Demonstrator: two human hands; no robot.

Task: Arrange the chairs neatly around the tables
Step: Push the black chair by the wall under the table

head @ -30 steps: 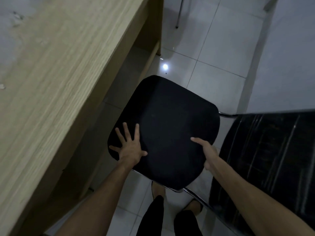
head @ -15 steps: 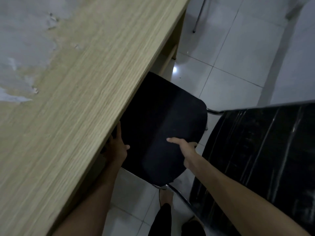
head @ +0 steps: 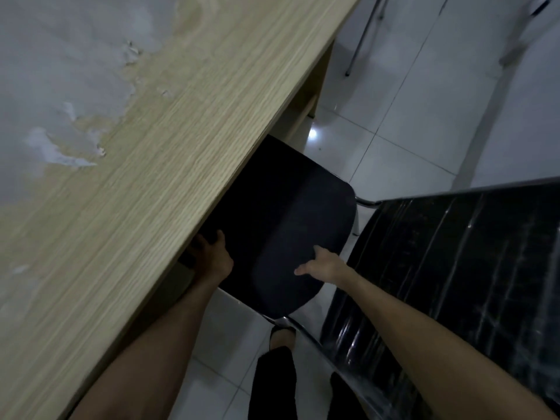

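A chair with a black seat (head: pixel 291 225) and a glossy black backrest (head: pixel 454 268) stands at the wooden table (head: pixel 181 147). The seat's left part is tucked beneath the table edge. My left hand (head: pixel 213 257) lies on the seat's near left corner, its fingers in shadow under the tabletop. My right hand (head: pixel 324 265) grips the seat's near right edge, thumb on top and fingers curled around the rim, just in front of the backrest.
White floor tiles (head: pixel 394 147) stretch to the right of the table. A metal leg of another chair (head: pixel 360 40) stands at the far end. A pale wall (head: pixel 533 101) runs along the right. My feet (head: pixel 281 338) are behind the chair.
The chair has slid left, and its seat is now partly under the table. My left hand has gone with it into the table's shadow. My right hand has shifted to the seat's edge.
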